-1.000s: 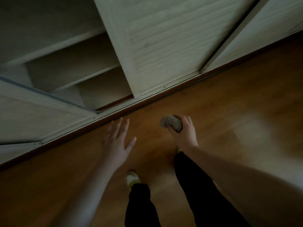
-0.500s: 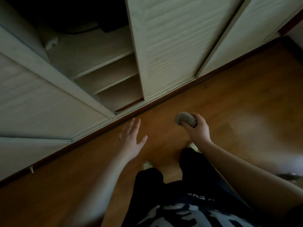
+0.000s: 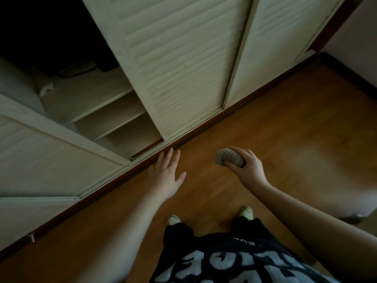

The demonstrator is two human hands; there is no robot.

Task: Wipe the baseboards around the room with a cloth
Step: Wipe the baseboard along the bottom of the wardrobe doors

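Observation:
A balled-up grey cloth (image 3: 227, 159) sits in my right hand (image 3: 245, 168), whose fingers curl round it above the wooden floor. My left hand (image 3: 166, 176) is stretched out flat with fingers straight, its fingertips close to the dark brown baseboard strip (image 3: 142, 166) that runs diagonally under the wardrobe's sliding-door track. Whether the fingertips touch the strip cannot be told. The cloth is a short way to the right of the strip and off it.
White louvred sliding wardrobe doors (image 3: 183, 64) stand above the track; one gap shows shelves (image 3: 114, 117). Brown wooden floor (image 3: 285, 129) spreads to the right. My feet in pale shoes (image 3: 246, 213) stand below. A dark baseboard along the right wall (image 3: 346, 68) meets the corner.
The view has pulled back and risen, so my shirt and both shoes show. Both hands have stayed near the strip, the left stretched out, the right holding the cloth.

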